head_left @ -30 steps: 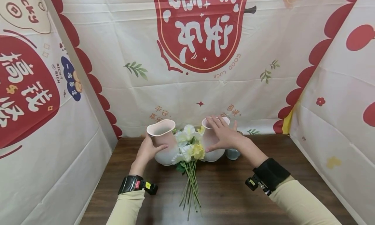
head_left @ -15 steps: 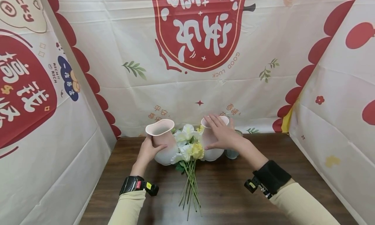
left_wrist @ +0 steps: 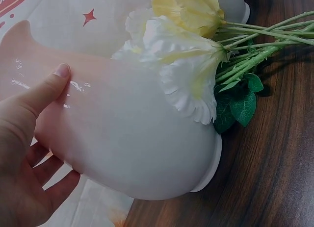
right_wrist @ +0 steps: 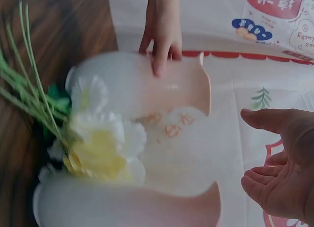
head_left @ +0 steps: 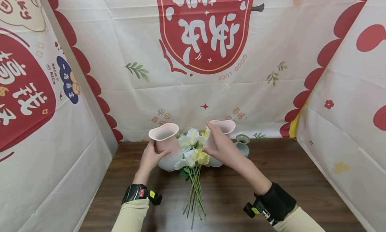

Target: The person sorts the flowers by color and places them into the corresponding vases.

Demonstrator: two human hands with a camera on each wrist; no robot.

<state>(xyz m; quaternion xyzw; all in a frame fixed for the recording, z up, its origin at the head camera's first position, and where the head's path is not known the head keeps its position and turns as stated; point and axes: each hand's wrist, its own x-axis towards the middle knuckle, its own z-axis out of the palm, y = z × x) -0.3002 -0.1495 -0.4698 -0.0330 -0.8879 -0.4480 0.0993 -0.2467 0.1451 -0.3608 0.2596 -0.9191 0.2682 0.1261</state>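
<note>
— So, what stands on the wooden table (head_left: 280, 178) from where you are?

— Two pale pink vases, both up against the printed cloth backdrop (head_left: 187, 88). The left vase (head_left: 167, 147) and the right vase (head_left: 217, 143) stand upright with a bunch of flowers (head_left: 193, 151) lying between them, white and yellow heads at the vases, green stems running toward the person.

— And the hands?

— The left hand (head_left: 150, 158) grips the left vase at its neck: thumb on the near side, fingers round the far side. From the wrist camera the thumb (left_wrist: 46, 89) presses flat on the glossy wall.

— The right one?

— The right hand (head_left: 221, 146) is at the right vase, fingers spread and fairly straight, up by the rim. The wrist view shows the palm open with fingers apart, clasping nothing; whether it touches the vase I cannot tell.

— Anything smaller?

— A little grey-green jar (head_left: 242, 145) just right of the right vase.
</note>
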